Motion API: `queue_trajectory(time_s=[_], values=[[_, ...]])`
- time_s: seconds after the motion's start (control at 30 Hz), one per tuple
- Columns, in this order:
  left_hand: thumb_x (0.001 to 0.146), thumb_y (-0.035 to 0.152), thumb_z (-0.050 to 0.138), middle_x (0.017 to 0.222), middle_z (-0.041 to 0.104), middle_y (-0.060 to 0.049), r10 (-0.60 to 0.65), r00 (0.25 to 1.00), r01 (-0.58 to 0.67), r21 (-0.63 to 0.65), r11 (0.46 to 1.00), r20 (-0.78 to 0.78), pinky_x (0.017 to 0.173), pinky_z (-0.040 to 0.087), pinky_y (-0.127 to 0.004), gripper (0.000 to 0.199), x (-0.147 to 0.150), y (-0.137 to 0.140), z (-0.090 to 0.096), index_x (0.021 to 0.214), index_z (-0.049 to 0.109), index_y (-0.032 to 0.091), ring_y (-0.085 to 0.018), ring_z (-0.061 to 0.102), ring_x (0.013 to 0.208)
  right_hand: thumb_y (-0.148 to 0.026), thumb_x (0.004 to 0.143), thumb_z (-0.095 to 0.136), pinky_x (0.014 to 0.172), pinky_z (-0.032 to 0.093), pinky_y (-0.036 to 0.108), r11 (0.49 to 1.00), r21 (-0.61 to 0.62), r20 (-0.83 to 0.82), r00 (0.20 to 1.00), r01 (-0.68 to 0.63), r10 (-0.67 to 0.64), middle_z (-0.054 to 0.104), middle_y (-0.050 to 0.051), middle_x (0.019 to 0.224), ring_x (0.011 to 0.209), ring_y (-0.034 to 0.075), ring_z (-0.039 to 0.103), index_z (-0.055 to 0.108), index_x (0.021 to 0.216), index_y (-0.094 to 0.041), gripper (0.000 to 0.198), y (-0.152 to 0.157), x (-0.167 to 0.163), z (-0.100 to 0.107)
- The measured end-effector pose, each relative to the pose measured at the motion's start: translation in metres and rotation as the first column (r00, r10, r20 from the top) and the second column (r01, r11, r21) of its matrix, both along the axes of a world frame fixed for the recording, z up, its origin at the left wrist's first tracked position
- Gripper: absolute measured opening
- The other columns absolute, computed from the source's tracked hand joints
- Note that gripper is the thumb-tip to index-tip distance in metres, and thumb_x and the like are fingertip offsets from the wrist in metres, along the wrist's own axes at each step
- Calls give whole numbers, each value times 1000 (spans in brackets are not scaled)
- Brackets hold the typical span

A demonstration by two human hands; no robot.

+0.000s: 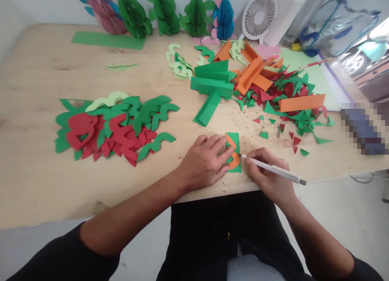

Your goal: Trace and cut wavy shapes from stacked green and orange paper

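Near the table's front edge lies a green paper rectangle [237, 140] with a curved orange paper cutout [234, 163] on top. My left hand [206, 161] rests flat, its outstretched fingers pressing the cutout and covering part of it. A white pen [275, 170] is pinched in the fingers of my right hand [272, 173]. Its tip touches the cutout's right edge or the green paper beside it; I cannot tell which. To the left is a heap of wavy green cutouts [146, 117] and red cutouts [88, 131].
Folded green strips [212, 86] and folded orange strips [252, 76] lie beyond my hands. Red and green paper scraps [299, 115] are piled at right. Along the wall stand honeycomb paper figures [165, 15], a white fan [259, 17] and a white roll [284, 15]. A green sheet [108, 40] lies back left.
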State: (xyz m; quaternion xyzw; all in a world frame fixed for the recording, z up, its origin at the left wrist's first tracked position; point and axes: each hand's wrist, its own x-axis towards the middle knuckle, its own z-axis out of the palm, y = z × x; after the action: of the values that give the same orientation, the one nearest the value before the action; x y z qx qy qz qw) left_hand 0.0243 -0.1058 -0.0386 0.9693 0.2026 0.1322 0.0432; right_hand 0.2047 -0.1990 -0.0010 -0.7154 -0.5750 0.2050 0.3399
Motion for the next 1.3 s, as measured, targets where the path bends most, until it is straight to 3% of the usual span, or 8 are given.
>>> queue_trajectory(time_s=[0.7, 1.07, 1.3], values=[[95, 37, 47, 127, 61, -14, 3, 1000, -4, 47, 999, 30, 88, 41, -44, 37, 0, 0, -1, 123, 61, 17, -30, 53, 114, -25, 87, 59, 45, 39, 20, 996, 75, 178, 984, -44, 30, 63, -5, 59, 40, 7, 48, 60, 79, -21, 8, -13, -2, -5], [95, 37, 48, 126, 61, -14, 2, 1000, -4, 57, 998, 30, 87, 41, -44, 37, 0, 0, -1, 123, 62, 17, -30, 53, 113, -19, 88, 59, 54, 44, 21, 984, 146, 275, 960, -97, 54, 68, -2, 67, 53, 10, 61, 59, 81, -21, 7, -16, -3, -9], [94, 37, 49, 128, 60, -15, -3, 999, 1, 63, 998, 37, 88, 41, -44, 37, 0, 0, -2, 123, 62, 17, -30, 53, 114, -16, 88, 58, 55, 44, 22, 981, 156, 322, 945, -119, 63, 67, -1, 66, 54, 11, 61, 59, 81, -21, 8, -18, -6, -8]])
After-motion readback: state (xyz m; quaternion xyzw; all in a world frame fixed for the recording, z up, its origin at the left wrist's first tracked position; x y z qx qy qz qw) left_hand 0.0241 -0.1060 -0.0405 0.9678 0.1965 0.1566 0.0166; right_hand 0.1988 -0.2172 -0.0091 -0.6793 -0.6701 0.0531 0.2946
